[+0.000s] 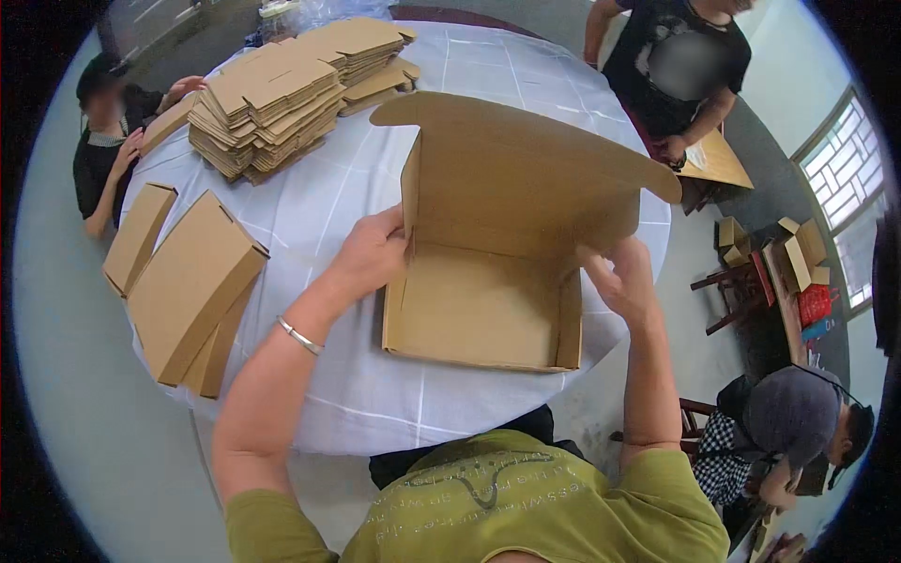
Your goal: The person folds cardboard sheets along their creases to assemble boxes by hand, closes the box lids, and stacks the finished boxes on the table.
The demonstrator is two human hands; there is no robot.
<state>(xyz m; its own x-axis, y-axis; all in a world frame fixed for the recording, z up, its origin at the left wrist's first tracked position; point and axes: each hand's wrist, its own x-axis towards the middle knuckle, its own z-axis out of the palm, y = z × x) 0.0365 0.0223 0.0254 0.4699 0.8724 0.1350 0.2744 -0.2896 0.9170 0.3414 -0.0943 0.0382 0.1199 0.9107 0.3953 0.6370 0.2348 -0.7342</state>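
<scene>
A brown cardboard box (497, 300) sits in front of me on the cloth-covered table, its lid raised at the far side and the side flaps of the lid sticking out. At the box's back left corner, my left hand (371, 251) is closed on the side wall, with its fingertips partly hidden by the cardboard. My right hand (621, 280) grips the opposite wall near the back right corner, the thumb toward the inside. Nothing lies inside the box. A silver bangle (300, 336) is on my left wrist.
Flat cardboard blanks (272, 103) are piled at the far left of the round table (366, 403). Folded boxes (192, 291) lie at the left edge. A person (108, 141) handles cardboard on the left; another person (680, 66) stands across, and one (788, 418) sits right.
</scene>
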